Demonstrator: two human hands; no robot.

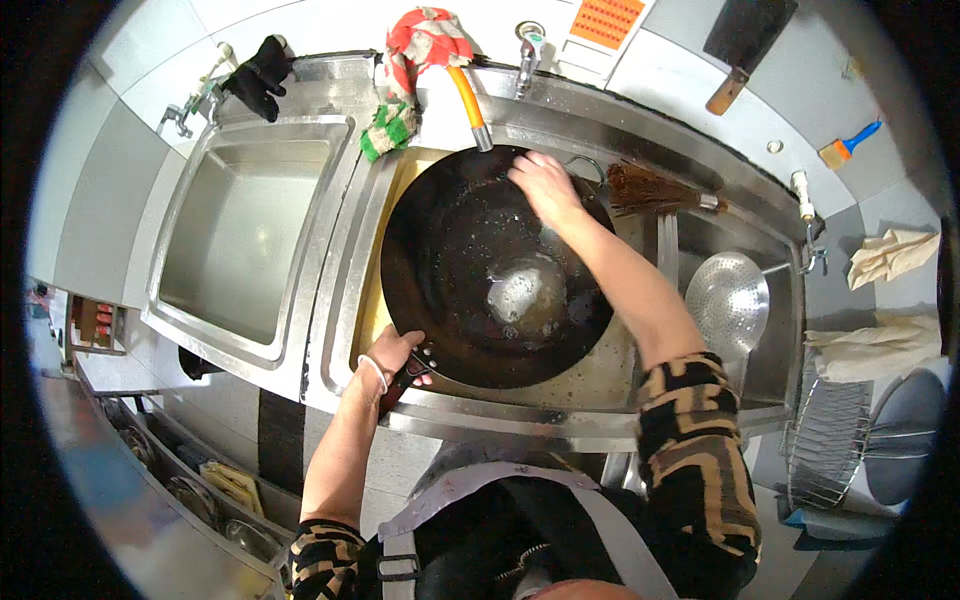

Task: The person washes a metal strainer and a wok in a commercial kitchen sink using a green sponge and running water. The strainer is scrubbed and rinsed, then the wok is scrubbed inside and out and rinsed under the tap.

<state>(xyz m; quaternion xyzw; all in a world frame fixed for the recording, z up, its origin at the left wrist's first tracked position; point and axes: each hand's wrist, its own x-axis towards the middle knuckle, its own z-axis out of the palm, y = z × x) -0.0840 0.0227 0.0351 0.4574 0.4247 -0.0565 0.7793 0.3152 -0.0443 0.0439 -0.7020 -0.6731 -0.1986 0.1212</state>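
Observation:
A large dark wok (pixel 457 255) lies over the middle steel sink (pixel 341 300), with some water and bubbles pooled in it. At its lower left my left hand (pixel 396 354) is closed around the wok's handle (pixel 405 381). Slightly blurred, my right hand (pixel 546 184) is at the wok's inner far wall, near the loop handle (pixel 591 165); its fingertips are hard to make out, and whether they hold anything cannot be told. Above the wok's far rim hangs an orange hose (pixel 466 97) with a metal end.
A water-filled sink (pixel 240 232) is on the left. Right of the wok are a bristle brush (pixel 652 189) and a perforated strainer (pixel 727 300). Behind stand a faucet (pixel 529 56) and a red-and-white cloth (pixel 427 41). A wire rack (pixel 829 442) is at the right.

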